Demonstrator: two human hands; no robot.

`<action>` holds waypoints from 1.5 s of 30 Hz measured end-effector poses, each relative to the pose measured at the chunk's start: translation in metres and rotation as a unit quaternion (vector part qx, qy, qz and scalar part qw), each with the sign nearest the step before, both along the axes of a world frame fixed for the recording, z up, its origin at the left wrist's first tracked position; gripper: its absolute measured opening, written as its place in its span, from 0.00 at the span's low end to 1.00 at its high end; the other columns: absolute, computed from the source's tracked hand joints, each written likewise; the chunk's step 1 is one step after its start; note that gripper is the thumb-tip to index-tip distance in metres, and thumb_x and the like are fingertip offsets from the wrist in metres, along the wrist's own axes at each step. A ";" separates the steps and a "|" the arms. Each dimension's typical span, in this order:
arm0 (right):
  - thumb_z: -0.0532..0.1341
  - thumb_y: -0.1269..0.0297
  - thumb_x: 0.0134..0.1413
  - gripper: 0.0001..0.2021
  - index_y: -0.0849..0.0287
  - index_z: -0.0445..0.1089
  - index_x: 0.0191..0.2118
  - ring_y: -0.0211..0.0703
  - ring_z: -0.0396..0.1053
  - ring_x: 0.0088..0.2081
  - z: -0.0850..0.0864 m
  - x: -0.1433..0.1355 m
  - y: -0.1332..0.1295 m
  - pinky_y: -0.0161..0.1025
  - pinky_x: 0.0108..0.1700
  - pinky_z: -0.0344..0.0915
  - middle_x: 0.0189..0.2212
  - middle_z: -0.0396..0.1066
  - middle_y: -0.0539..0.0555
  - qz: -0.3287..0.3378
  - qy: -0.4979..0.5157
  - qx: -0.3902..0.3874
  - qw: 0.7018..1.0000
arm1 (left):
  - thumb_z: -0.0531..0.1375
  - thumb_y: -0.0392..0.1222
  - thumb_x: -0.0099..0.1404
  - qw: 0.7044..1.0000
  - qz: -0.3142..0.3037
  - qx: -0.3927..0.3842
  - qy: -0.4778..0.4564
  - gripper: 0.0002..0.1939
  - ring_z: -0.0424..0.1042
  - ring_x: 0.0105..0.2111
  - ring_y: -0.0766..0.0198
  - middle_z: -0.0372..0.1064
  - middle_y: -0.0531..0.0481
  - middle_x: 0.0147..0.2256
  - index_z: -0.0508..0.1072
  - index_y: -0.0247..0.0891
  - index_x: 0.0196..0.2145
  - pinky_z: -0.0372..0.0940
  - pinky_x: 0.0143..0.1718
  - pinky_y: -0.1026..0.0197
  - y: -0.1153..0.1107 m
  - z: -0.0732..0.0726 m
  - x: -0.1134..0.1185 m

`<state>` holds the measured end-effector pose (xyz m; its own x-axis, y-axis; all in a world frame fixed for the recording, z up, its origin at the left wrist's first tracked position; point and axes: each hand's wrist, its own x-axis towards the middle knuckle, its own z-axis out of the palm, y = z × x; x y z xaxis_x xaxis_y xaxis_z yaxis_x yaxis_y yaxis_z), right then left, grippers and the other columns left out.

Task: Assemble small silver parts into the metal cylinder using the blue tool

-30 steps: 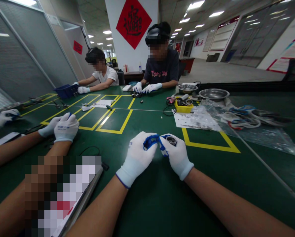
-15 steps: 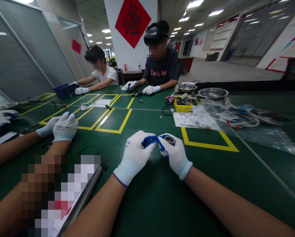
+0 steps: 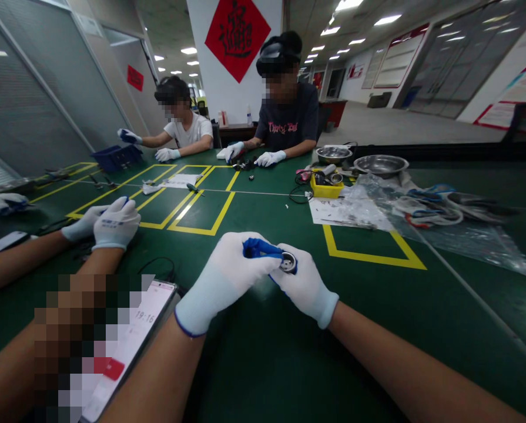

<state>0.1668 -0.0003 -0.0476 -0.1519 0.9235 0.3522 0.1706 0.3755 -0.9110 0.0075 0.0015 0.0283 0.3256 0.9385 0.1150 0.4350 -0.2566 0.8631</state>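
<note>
Both my hands wear white gloves with blue palms and meet above the green table (image 3: 254, 364). In my right hand (image 3: 305, 281) is a small round metal part, like a cup or ring (image 3: 288, 262), its open end facing up and small details showing inside. The right fingers wrap it from below and behind. My left hand (image 3: 236, 267) is closed in a pinch, thumb and fingertips right at the part's left rim. Whether a tiny piece sits between those fingertips is hidden.
A phone (image 3: 134, 335) lies beside my left forearm, near a co-worker's gloved hands (image 3: 117, 223). Ahead right are a yellow bin (image 3: 327, 191) of parts, metal bowls (image 3: 381, 165), plastic bags (image 3: 478, 241) and cables. Two people work across the table; a blue basket (image 3: 117, 160) stands far left.
My left hand has come over to the metal part's rim, and the right hand has shifted slightly left and turned the part. Across the table, one person's hand has lifted off the blue basket.
</note>
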 end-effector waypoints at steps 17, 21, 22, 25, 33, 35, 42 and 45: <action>0.64 0.64 0.54 0.07 0.55 0.66 0.28 0.42 0.69 0.29 -0.004 0.004 -0.003 0.39 0.33 0.66 0.27 0.72 0.50 0.017 -0.110 0.018 0.994 | 0.68 0.45 0.64 0.966 -0.017 0.073 0.246 0.08 0.78 0.37 0.56 0.79 0.48 0.35 0.79 0.39 0.31 0.71 0.44 0.54 -0.007 0.001 0.014; 0.63 0.66 0.54 0.07 0.55 0.65 0.28 0.42 0.69 0.29 -0.006 0.004 -0.003 0.40 0.33 0.66 0.26 0.71 0.49 0.020 -0.103 0.029 0.994 | 0.61 0.44 0.70 0.946 -0.027 0.104 0.305 0.10 0.77 0.41 0.55 0.79 0.46 0.40 0.80 0.39 0.35 0.70 0.51 0.49 -0.011 0.001 0.014; 0.63 0.66 0.54 0.07 0.55 0.65 0.28 0.42 0.68 0.28 -0.006 0.003 -0.003 0.40 0.32 0.65 0.25 0.70 0.48 0.023 -0.097 0.034 0.994 | 0.59 0.44 0.71 0.944 -0.030 0.114 0.309 0.11 0.77 0.42 0.54 0.79 0.46 0.41 0.80 0.39 0.36 0.70 0.53 0.49 -0.012 0.001 0.013; 0.62 0.66 0.55 0.07 0.55 0.64 0.27 0.40 0.67 0.27 -0.006 0.003 -0.003 0.39 0.31 0.64 0.24 0.69 0.47 0.030 -0.084 0.043 0.995 | 0.59 0.42 0.72 0.941 -0.054 0.142 0.303 0.10 0.77 0.44 0.55 0.78 0.46 0.41 0.81 0.40 0.38 0.69 0.55 0.49 -0.014 0.001 0.010; 0.62 0.64 0.57 0.08 0.55 0.64 0.28 0.43 0.70 0.29 -0.005 0.003 -0.003 0.41 0.34 0.67 0.26 0.71 0.49 0.029 -0.099 0.039 0.994 | 0.61 0.42 0.69 0.957 0.005 0.076 0.279 0.09 0.76 0.38 0.54 0.78 0.47 0.36 0.80 0.39 0.34 0.70 0.45 0.51 -0.016 0.006 0.018; 0.63 0.64 0.57 0.08 0.55 0.65 0.28 0.44 0.71 0.31 -0.004 0.003 -0.003 0.42 0.35 0.68 0.27 0.72 0.50 0.034 -0.098 0.037 0.994 | 0.63 0.42 0.67 0.962 0.032 0.051 0.266 0.08 0.76 0.36 0.54 0.78 0.47 0.34 0.79 0.39 0.32 0.69 0.42 0.52 -0.016 0.007 0.022; 0.63 0.63 0.57 0.07 0.55 0.67 0.30 0.44 0.72 0.31 -0.001 0.002 -0.004 0.42 0.35 0.69 0.29 0.74 0.51 0.033 -0.076 0.041 0.996 | 0.68 0.41 0.60 0.969 0.074 0.041 0.233 0.05 0.74 0.36 0.55 0.76 0.51 0.32 0.76 0.41 0.29 0.67 0.40 0.52 -0.015 0.003 0.024; 0.64 0.64 0.57 0.06 0.55 0.67 0.30 0.44 0.73 0.32 0.000 0.002 -0.005 0.42 0.35 0.69 0.29 0.74 0.50 0.030 -0.069 0.050 0.996 | 0.68 0.41 0.59 0.966 0.090 0.054 0.235 0.06 0.72 0.34 0.56 0.73 0.51 0.31 0.74 0.41 0.29 0.66 0.37 0.54 -0.015 0.001 0.024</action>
<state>0.1686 -0.0052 -0.0480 -0.2593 0.8728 0.4134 0.2657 0.4760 -0.8383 0.0314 -0.0133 0.0293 0.1984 0.9756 0.0936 0.8187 -0.2175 0.5315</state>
